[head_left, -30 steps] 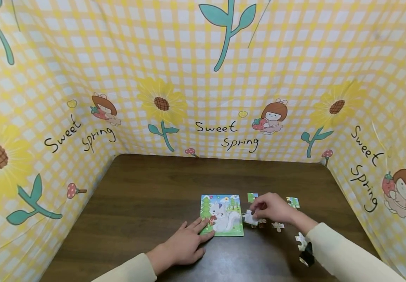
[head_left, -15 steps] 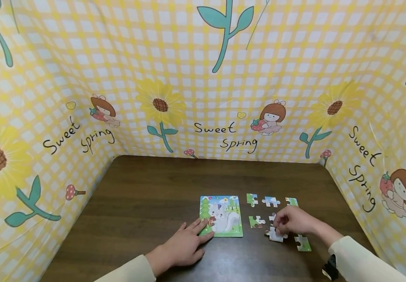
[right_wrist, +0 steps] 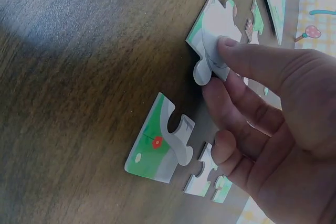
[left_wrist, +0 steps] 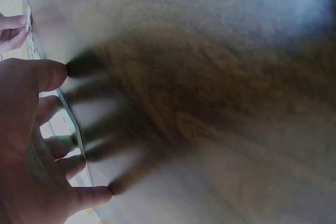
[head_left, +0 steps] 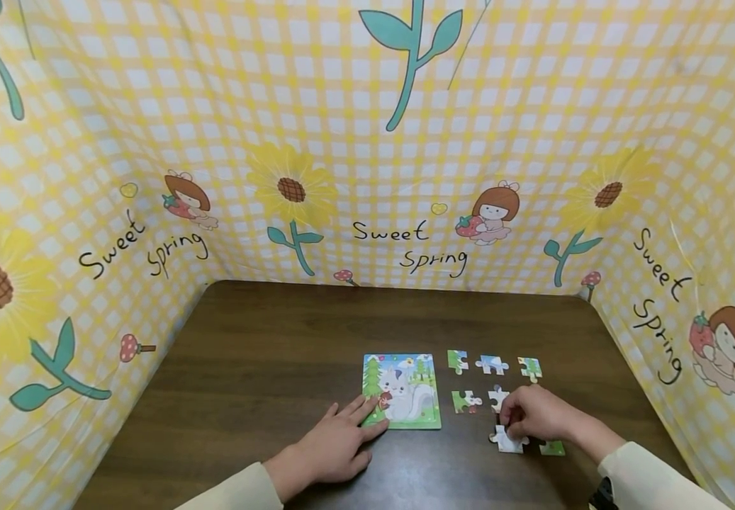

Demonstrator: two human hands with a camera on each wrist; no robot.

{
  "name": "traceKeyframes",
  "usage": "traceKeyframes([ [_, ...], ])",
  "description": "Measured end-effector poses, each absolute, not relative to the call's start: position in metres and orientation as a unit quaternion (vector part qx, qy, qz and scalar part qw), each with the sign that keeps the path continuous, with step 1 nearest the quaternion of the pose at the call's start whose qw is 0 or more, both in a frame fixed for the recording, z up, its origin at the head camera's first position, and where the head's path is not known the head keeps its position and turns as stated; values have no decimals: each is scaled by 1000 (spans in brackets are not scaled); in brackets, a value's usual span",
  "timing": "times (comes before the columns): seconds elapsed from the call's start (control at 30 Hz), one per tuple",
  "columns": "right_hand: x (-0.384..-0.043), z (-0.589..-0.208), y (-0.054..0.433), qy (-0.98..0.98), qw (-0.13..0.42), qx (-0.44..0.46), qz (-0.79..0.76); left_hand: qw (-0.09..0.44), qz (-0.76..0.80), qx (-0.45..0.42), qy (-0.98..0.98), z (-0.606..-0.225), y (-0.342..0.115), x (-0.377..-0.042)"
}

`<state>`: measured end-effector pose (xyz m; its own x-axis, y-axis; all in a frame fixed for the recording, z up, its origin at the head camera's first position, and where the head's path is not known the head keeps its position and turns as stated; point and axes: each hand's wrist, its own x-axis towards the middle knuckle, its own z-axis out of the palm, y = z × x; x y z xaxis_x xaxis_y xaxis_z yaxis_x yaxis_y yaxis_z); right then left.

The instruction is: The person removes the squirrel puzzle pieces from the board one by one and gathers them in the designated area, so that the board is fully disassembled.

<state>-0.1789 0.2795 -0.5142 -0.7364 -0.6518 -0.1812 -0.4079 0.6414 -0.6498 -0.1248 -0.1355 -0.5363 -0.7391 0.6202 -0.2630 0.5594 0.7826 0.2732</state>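
Note:
My left hand [head_left: 332, 440] lies with fingers spread on the lower left of a square picture card [head_left: 419, 419] showing a white squirrel. In the left wrist view, its fingertips reach the card's edge and the table. My right hand [head_left: 542, 414] pinches a mostly white puzzle piece [head_left: 509, 440] between thumb and fingers. In the right wrist view, that puzzle piece [right_wrist: 214, 27] is tilted, with a green edge. Beside it lies a green corner piece [right_wrist: 149, 150] with a red flower. Another white puzzle piece [head_left: 497, 398] is partly hidden behind the right hand.
Right of the card, more puzzle pieces lie apart: a top-left piece [head_left: 458, 361], a blue-and-white one [head_left: 492, 364], one near the right [head_left: 530, 366] and a green one [head_left: 466, 401]. A brown wooden table [head_left: 265, 340] is enclosed by a yellow checked cloth [head_left: 373, 163].
My right hand has carried the white puzzle piece from beside the card to the right and nearer to me, into the front row. The left hand has stayed on the card.

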Motion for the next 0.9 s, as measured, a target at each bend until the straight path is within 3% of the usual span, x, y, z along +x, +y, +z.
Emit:
traceKeyframes([
  [0.43,-177,-514,279,902,172,-300,-258,149,81,326,930,-542,-139,-124],
  [0.9,-185,-504,269,914,134,-318,-215,157,67,333,927,-536,-138,-126],
])
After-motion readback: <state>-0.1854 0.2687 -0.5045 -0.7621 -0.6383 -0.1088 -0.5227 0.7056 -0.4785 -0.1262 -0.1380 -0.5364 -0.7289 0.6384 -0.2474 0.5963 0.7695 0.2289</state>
